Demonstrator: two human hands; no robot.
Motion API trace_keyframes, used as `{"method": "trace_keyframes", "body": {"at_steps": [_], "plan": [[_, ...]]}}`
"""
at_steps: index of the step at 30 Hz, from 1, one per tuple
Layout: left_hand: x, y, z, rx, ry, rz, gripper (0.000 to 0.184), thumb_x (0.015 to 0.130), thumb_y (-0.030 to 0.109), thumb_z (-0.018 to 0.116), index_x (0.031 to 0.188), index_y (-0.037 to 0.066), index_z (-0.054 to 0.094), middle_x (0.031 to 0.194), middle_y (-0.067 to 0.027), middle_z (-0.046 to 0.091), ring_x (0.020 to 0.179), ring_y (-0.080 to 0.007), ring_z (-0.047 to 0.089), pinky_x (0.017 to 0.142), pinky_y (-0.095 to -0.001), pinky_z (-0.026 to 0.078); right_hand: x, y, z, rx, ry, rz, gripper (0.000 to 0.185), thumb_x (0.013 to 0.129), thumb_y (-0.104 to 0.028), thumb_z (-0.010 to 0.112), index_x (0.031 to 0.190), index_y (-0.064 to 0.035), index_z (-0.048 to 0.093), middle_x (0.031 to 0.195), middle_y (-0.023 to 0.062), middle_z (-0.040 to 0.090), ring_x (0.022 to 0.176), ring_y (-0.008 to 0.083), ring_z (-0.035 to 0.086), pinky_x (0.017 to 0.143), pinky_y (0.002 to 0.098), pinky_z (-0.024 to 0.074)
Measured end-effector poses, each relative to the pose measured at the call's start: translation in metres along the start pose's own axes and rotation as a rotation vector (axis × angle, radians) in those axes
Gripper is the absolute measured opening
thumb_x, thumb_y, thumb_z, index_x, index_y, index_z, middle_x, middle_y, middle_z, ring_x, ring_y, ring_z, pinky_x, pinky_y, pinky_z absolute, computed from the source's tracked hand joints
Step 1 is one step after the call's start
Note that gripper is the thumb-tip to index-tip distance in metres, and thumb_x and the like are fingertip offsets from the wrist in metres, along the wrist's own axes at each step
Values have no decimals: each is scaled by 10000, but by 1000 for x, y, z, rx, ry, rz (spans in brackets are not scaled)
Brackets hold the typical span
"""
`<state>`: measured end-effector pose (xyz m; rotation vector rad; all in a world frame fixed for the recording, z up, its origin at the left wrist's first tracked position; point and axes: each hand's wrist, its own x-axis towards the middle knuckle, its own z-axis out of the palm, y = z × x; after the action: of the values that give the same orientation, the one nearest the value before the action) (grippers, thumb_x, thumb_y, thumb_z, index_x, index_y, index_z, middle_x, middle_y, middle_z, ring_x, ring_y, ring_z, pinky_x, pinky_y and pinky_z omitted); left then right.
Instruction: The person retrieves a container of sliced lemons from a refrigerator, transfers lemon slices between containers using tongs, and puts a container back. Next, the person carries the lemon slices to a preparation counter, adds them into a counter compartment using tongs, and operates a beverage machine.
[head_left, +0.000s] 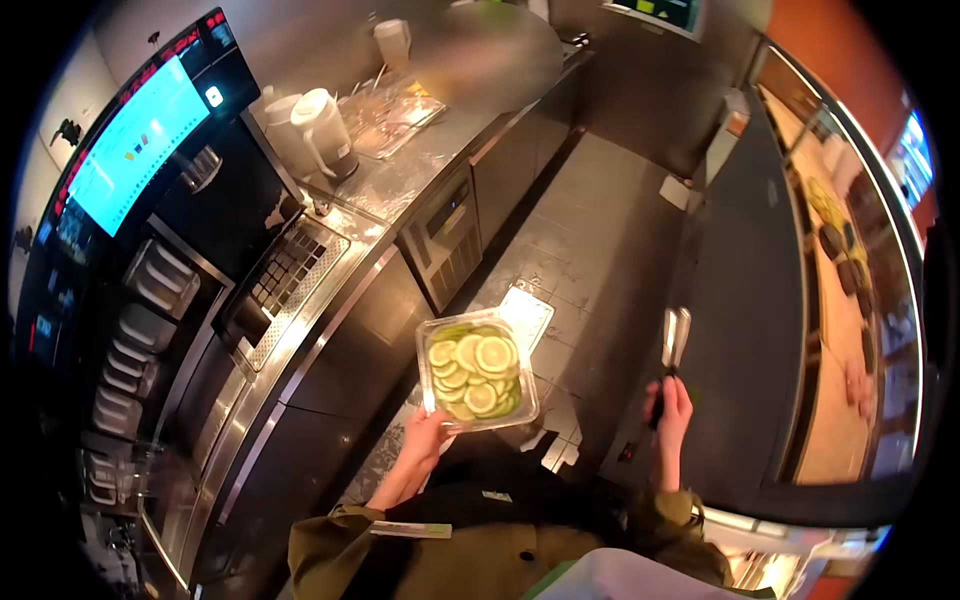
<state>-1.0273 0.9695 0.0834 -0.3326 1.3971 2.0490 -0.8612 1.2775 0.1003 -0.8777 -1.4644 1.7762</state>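
My left hand (424,440) is closed on the near left corner of a clear square plastic container (531,400). Inside it lie many round lemon slices (480,398), yellow on top and greener around the sides. Out to the right, my right hand (674,400) is wrapped around the dark handle of metal tongs (675,340). Their two shiny ends point away from me, slightly apart, and touch nothing. The container is held over the floor in front of my body.
A steel counter (395,185) runs along the left, with white pitchers (322,128) and a drain grate (290,265). A lit screen (140,145) stands far left. A tiled floor (580,220) stretches ahead. On the right is a dark counter (740,290) beside a food display (845,260).
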Motion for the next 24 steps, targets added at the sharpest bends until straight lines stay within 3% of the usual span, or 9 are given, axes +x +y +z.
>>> {"method": "trace_keyframes", "body": {"at_steps": [2, 5, 9, 10, 15, 17, 20, 23, 24], "plan": [[28, 15, 8, 64, 139, 48, 172, 739, -9, 478, 902, -11, 532, 829, -100, 611, 696, -212, 615, 590, -272, 503, 65, -1, 39, 11, -217, 43, 244, 856, -205, 498, 963, 13, 515, 663, 33, 544, 449, 63, 441, 388, 182, 337], [65, 40, 23, -1, 161, 143, 174, 734, -16, 461, 890, -9, 538, 851, -123, 615, 676, -195, 620, 464, -209, 403, 124, 17, 98, -79, -434, 94, 360, 842, -153, 516, 1125, 56, 440, 739, 64, 581, 484, 76, 469, 411, 191, 367], [164, 85, 24, 22, 240, 163, 164, 733, -10, 477, 886, -42, 525, 815, -111, 608, 714, -201, 618, 568, -251, 494, 175, 5, 184, -20, -571, 149, 366, 839, -131, 512, 1138, 62, 431, 783, 91, 592, 513, 86, 482, 431, 207, 386], [198, 91, 19, 32, 190, 153, 146, 733, -7, 494, 872, -48, 514, 813, -96, 597, 702, -195, 608, 639, -279, 517, 192, 7, 195, 10, -533, 127, 363, 840, -125, 507, 1141, 62, 428, 785, 93, 591, 514, 86, 482, 432, 207, 386], [297, 194, 133, 15, 137, 119, 38, 738, -11, 502, 761, -11, 472, 688, -55, 517, 621, -170, 575, 650, -304, 527, 307, -7, 196, 14, -305, -92, 328, 864, -104, 456, 1147, 56, 419, 772, 84, 576, 518, 82, 484, 437, 191, 386], [351, 210, 143, 156, 47, 122, 62, 726, 21, 519, 720, 61, 473, 717, -29, 531, 631, -103, 502, 569, -253, 439, 344, -20, 191, -21, -192, -105, 219, 888, -157, 426, 969, 34, 495, 763, 77, 559, 529, 77, 480, 446, 187, 378], [426, 236, 188, 93, -21, 86, 99, 718, 30, 540, 694, 88, 464, 662, 5, 499, 607, -85, 474, 547, -225, 387, 411, -5, 184, -19, -16, -90, 203, 892, -168, 424, 900, 21, 498, 763, 75, 559, 530, 74, 476, 454, 183, 374], [501, 240, 210, 90, -73, 126, 64, 741, -4, 484, 691, 15, 450, 685, -77, 519, 657, -191, 587, 671, -330, 526, 479, 7, 172, -21, 85, -59, 207, 889, -169, 436, 908, 28, 498, 768, 78, 570, 520, 82, 473, 451, 193, 374], [516, 247, 236, 85, -37, 106, 13, 737, -2, 480, 743, -5, 469, 758, -110, 547, 692, -213, 593, 699, -346, 520, 504, 3, 175, -19, 146, -34, 214, 884, -173, 448, 910, 33, 499, 760, 85, 575, 510, 88, 471, 445, 202, 376]]}}
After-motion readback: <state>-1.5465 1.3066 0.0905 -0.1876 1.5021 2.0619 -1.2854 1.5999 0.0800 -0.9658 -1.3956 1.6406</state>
